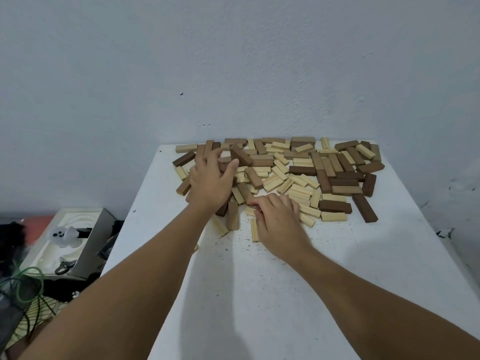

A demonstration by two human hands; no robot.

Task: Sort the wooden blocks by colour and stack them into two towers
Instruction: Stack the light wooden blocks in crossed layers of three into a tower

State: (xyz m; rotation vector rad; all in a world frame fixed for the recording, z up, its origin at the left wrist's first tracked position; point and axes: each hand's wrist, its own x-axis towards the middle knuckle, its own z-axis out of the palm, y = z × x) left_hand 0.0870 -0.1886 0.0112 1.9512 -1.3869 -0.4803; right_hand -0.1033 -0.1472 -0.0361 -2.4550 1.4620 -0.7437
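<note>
The wooden blocks (293, 172), pale and brown mixed, lie in one loose heap at the far edge of the white tabletop (259, 294), against the wall; no tower stands yet. The left hand (210, 183) spreads relaxed fingers over the heap's left side, likely raking blocks apart, while the right hand (278, 222) curls its fingers on a pale block (250, 211) at the near edge, apparently picking out one colour.

Left hand (211, 181) spread, right hand (279, 220) curled, arms outstretched.

One head-worn view — looking forward and down over the table (337, 281), close, wall (233, 61) at twelve o'clock.
</note>
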